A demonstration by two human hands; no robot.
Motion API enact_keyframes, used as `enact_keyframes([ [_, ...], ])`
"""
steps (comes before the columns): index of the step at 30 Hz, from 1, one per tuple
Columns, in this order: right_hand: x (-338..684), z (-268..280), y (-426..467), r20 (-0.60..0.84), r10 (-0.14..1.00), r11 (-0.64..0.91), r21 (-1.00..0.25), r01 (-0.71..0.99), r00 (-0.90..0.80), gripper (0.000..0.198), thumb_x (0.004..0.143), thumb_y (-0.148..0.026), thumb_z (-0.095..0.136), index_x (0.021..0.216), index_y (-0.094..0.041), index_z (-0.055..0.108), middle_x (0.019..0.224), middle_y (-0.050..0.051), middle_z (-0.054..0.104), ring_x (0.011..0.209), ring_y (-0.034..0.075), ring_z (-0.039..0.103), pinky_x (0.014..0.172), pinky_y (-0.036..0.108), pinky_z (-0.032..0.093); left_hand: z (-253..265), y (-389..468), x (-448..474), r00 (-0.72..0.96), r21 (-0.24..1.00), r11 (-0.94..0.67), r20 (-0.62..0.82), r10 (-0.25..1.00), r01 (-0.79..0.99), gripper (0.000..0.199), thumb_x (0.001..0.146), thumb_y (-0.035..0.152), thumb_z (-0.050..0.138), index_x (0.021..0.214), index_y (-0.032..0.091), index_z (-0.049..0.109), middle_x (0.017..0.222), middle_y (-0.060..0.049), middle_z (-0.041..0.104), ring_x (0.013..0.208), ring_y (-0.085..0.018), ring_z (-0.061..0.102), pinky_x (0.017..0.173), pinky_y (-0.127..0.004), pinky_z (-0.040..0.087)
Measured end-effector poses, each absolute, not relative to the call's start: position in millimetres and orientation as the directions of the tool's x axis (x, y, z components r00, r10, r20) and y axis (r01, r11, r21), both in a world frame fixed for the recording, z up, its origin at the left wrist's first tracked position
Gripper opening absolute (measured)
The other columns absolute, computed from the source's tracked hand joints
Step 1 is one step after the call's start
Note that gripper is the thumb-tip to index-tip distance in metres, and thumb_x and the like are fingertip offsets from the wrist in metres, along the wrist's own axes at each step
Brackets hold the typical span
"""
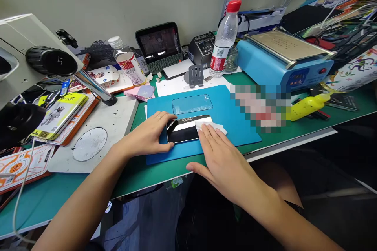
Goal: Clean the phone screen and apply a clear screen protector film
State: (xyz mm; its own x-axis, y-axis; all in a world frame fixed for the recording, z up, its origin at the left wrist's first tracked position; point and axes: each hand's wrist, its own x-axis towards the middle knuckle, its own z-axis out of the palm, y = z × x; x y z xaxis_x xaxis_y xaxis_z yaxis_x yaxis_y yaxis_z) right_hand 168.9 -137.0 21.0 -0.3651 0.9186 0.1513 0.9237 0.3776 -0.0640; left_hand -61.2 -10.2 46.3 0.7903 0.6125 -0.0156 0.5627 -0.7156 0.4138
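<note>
A phone [188, 127] with a glossy dark screen that reflects light lies on a blue mat [235, 121]. My left hand [151, 133] holds its left end, thumb on the near edge and fingers at the far edge. Under the flat fingers of my right hand [219, 149] is a white wipe [222, 129], pressed against the right part of the screen; the thumb stands apart. A clear glass screen protector with a black border [192, 104] lies on the mat behind the phone.
Behind the mat stand plastic bottles [223, 43], a small display [159, 43] and a grey phone stand [196, 76]. A blue heating machine [262, 64] and yellow bottle [308, 106] are at right. Boxes [59, 113] and a microscope base [90, 141] occupy the left.
</note>
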Motion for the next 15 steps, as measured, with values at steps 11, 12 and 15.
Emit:
enact_keyframes([
  [11,142,24,-103,0.05,0.981,0.188,-0.028,0.982,-0.187,0.11,0.093,-0.076,0.042,0.149,0.018,0.039,0.154,0.043,0.035,0.149,0.049,0.036,0.122,0.057,0.037,44,-8,-63,0.79,0.443,-0.707,-0.005,0.613,0.552,0.062,0.085,0.037,0.07,0.14,0.019,0.046,0.136,-0.013,0.06,0.125,-0.032,0.057,0.107,-0.048,0.049],
  [12,139,23,-101,0.055,0.983,0.179,-0.024,0.984,-0.178,0.111,0.093,-0.077,0.042,0.149,0.019,0.038,0.154,0.043,0.035,0.149,0.049,0.036,0.122,0.057,0.036,42,-7,-64,0.787,0.454,-0.701,-0.001,0.617,0.55,0.064,0.085,0.038,0.071,0.14,0.018,0.045,0.136,-0.014,0.06,0.126,-0.032,0.057,0.107,-0.048,0.049],
  [15,130,21,-95,0.094,0.983,0.159,-0.042,0.986,-0.155,0.114,0.092,-0.079,0.04,0.148,0.02,0.039,0.153,0.044,0.036,0.149,0.049,0.037,0.122,0.057,0.035,39,-4,-66,0.784,0.512,-0.674,0.002,0.621,0.533,0.071,0.082,0.044,0.075,0.141,0.019,0.045,0.137,-0.015,0.06,0.124,-0.034,0.058,0.105,-0.049,0.05],
])
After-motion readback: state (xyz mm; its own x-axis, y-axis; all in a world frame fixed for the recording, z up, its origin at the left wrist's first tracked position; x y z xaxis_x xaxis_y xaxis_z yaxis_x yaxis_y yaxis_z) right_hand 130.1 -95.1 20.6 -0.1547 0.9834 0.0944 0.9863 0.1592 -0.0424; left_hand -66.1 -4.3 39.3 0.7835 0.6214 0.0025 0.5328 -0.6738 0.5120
